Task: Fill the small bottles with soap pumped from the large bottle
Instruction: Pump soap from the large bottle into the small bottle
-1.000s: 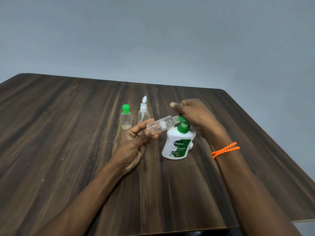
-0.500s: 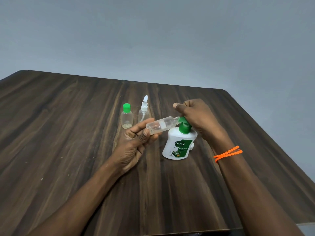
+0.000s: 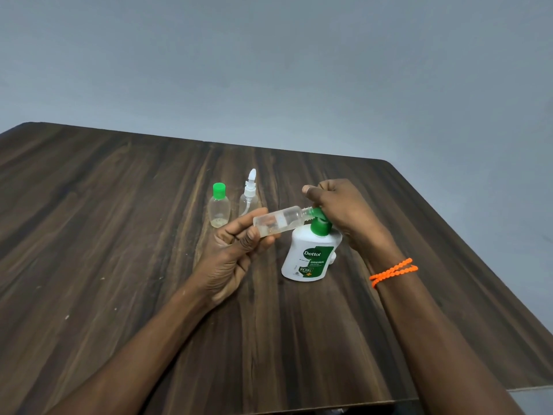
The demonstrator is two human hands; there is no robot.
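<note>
Clear bottle point(image 3: 279, 221): I hold it nearly on its side above the table, its open neck at the green pump point(image 3: 319, 220) spout; a little pale liquid lies along its lower side.
Left hand point(image 3: 236, 250): I pinch the bottle's base end between curled fingers and thumb.
Right hand point(image 3: 335, 205): my fingers curl over the pump head, thumb pointing left; an orange beaded band point(image 3: 393, 271) circles the wrist.
Dettol bottle point(image 3: 311, 256): white, rounded plastic with a green label, standing upright on the table, just below the clear bottle's neck. I cannot see its level.
Green-cap bottle point(image 3: 220, 208): small, clear, flattish, upright, with a thin pale layer at the bottom.
Spray bottle point(image 3: 248, 194): clear, white nozzle, just right of the green-cap one; I cannot tell its contents.
Table point(image 3: 119, 235): dark, streaked wood grain, rounded corners.
</note>
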